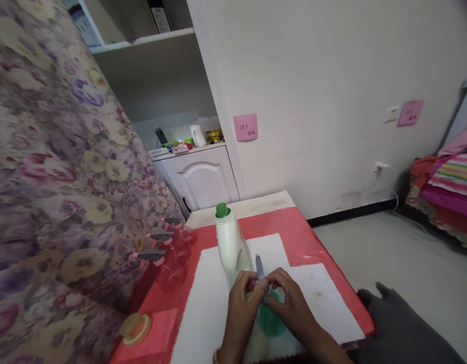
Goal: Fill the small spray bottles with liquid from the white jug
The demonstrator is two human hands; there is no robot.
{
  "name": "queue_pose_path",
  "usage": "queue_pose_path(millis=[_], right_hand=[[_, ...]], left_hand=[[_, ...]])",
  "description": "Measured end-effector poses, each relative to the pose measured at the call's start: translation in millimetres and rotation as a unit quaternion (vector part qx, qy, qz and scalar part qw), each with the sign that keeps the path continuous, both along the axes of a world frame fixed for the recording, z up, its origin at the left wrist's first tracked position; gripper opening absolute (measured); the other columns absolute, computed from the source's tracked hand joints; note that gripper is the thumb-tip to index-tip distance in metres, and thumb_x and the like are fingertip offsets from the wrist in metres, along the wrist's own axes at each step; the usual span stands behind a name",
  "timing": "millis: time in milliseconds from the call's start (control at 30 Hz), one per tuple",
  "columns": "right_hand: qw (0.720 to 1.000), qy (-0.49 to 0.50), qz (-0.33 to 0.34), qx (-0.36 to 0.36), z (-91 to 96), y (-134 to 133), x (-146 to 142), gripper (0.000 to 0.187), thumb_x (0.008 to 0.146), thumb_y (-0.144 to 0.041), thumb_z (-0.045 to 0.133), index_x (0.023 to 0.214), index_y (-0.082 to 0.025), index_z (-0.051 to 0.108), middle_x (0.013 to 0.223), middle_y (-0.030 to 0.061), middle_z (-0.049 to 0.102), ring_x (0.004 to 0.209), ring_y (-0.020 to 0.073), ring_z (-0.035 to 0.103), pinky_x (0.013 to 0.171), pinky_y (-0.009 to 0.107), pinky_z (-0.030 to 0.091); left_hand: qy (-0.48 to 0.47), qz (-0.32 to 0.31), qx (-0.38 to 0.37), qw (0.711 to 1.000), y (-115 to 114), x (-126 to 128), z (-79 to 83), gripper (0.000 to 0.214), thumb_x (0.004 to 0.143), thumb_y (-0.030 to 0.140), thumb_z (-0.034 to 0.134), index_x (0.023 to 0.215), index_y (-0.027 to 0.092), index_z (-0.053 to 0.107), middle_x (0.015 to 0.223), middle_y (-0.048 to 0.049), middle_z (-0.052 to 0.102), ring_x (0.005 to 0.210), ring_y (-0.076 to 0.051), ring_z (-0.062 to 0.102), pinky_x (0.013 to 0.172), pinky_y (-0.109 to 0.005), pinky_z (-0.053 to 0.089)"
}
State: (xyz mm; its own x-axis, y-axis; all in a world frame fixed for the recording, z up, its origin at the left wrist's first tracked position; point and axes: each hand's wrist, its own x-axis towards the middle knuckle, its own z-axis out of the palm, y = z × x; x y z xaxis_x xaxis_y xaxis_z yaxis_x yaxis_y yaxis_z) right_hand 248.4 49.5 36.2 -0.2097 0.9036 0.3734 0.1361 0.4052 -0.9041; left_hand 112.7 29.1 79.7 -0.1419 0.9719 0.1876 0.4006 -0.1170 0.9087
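Note:
Both hands meet over a small round bottle with green in it (272, 321), low on the white sheet. My left hand (244, 293) pinches a grey spray head (260, 266) at the bottle's top. From the other side, my right hand (288, 301) closes its fingers at the base of that spray head. My fingers hide the bottle's neck, so whether the head is seated cannot be seen. Just behind my left hand stands a tall pale green bottle (233, 245), uncapped, with a green spout (222, 210) in its mouth.
Several clear spray bottles with grey triggers (169, 270) stand at the left on the red cloth (305, 242). A yellowish round lid (135, 328) lies nearer. White sheets (203, 308) cover the middle. A flowered curtain (66, 177) hangs left; a cabinet (201, 177) stands behind.

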Motion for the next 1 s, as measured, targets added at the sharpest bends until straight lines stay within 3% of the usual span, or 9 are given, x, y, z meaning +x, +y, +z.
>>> queue_pose_path(millis=[233,400,533,800,1000], right_hand=[[0.999,0.021,0.01,-0.027,-0.5,0,2,0.009,0.075,-0.015,0.064,0.081,-0.021,0.059,0.083,0.0002,0.055,0.083,0.0212,0.054,0.076,0.032,0.042],[0.998,0.037,0.041,-0.042,0.3,3,5,0.013,0.072,-0.013,0.065,0.079,-0.022,0.059,0.083,-0.0009,0.054,0.084,0.0206,0.054,0.078,0.031,0.042],[0.996,0.047,0.05,-0.054,-1.4,5,6,0.013,0.072,-0.014,0.066,0.078,-0.022,0.057,0.083,-0.0017,0.053,0.084,0.0202,0.055,0.077,0.031,0.043],[0.995,0.026,0.085,-0.037,1.6,10,8,0.011,0.075,-0.013,0.063,0.08,-0.022,0.061,0.084,-0.0005,0.057,0.087,0.0207,0.055,0.079,0.031,0.043],[0.993,0.022,0.098,-0.059,5.8,13,12,0.01,0.074,-0.013,0.063,0.078,-0.022,0.06,0.084,-0.0012,0.057,0.085,0.0201,0.056,0.077,0.03,0.044]], left_hand=[[-0.118,-0.037,-0.072,0.99,2,0,-1.5,0.034,0.074,0.051,0.07,0.075,0.018,0.065,0.069,0.0004,0.058,0.069,-0.017,0.051,0.063,-0.026,0.039],[-0.136,-0.075,-0.075,0.985,1,0,8.7,0.034,0.081,0.05,0.064,0.082,0.017,0.068,0.077,-0.0019,0.064,0.078,-0.019,0.055,0.071,-0.027,0.041],[-0.162,-0.122,-0.101,0.974,3,-3,15.6,0.031,0.078,0.046,0.068,0.085,0.016,0.069,0.079,-0.0031,0.066,0.08,-0.019,0.056,0.072,-0.027,0.04],[-0.214,-0.135,-0.15,0.956,10,-14,17.0,0.035,0.068,0.048,0.078,0.075,0.016,0.066,0.065,0.0028,0.055,0.06,-0.01,0.039,0.059,-0.022,0.028],[-0.23,-0.13,-0.169,0.95,10,-13,13.6,0.037,0.063,0.048,0.081,0.075,0.016,0.068,0.062,0.0024,0.056,0.058,-0.01,0.04,0.058,-0.023,0.027]])
